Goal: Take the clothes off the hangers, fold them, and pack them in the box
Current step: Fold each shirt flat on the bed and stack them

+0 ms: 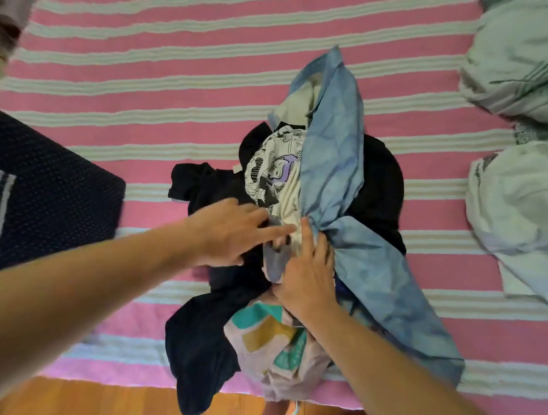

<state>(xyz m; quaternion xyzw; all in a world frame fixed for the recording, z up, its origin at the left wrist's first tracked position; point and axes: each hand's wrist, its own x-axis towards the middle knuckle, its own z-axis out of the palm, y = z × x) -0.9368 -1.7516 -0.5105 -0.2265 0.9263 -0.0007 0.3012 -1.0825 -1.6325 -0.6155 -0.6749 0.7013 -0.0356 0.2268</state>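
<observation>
A heap of clothes lies on the pink-and-white striped bed cover (138,88). On top is a long blue shirt (336,174), beside it a cream shirt with a black-and-purple print (277,173). Dark garments (203,349) spread underneath, and a pale top with teal and mustard patches (271,331) hangs at the near edge. My left hand (230,233) rests flat on the heap, its fingers straight and pointing right. Just to its right, my right hand (306,274) presses into the bunched cloth with straight fingers. No hanger shows.
A dark navy dotted box or bag (42,190) with a grey stripe sits at the left of the bed. Rumpled pale bedding or pillows (512,137) fill the right side. The orange wooden floor (87,406) shows below the bed edge.
</observation>
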